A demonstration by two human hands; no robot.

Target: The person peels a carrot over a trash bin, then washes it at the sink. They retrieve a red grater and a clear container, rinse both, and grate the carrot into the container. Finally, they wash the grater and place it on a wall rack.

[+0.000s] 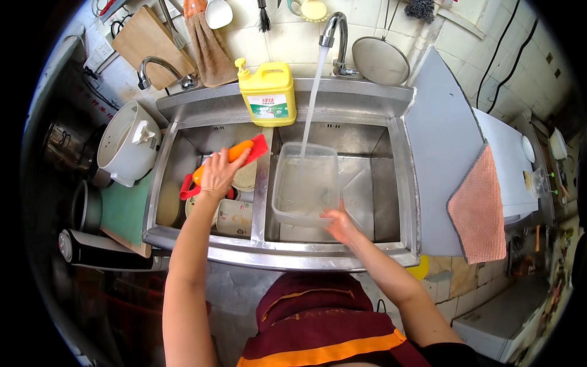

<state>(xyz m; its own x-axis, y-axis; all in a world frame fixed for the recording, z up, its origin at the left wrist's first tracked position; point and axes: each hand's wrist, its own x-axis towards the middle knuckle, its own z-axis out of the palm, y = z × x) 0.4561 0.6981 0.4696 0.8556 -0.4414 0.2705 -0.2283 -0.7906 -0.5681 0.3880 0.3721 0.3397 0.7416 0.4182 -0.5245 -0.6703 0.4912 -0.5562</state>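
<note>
My left hand (219, 173) grips a carrot (239, 150) together with a red-handled tool (260, 146) over the left sink basin; whether the red pieces belong to one tool is partly hidden by my hand. Below it lie a bowl (246, 175) and a rectangular dish (235, 217). A clear plastic container (306, 183) is in the right basin under running water from the faucet (326, 40). My right hand (340, 225) is at the container's lower right corner, fingers spread; the palm's contact with it cannot be told.
A yellow detergent jug (270, 98) stands at the back of the steel sink's divider. At left are a white pot (123, 143) and a green board (124, 206). A grey panel (440, 151) with a pink cloth (479, 211) borders the right side. A strainer (381, 59) hangs behind.
</note>
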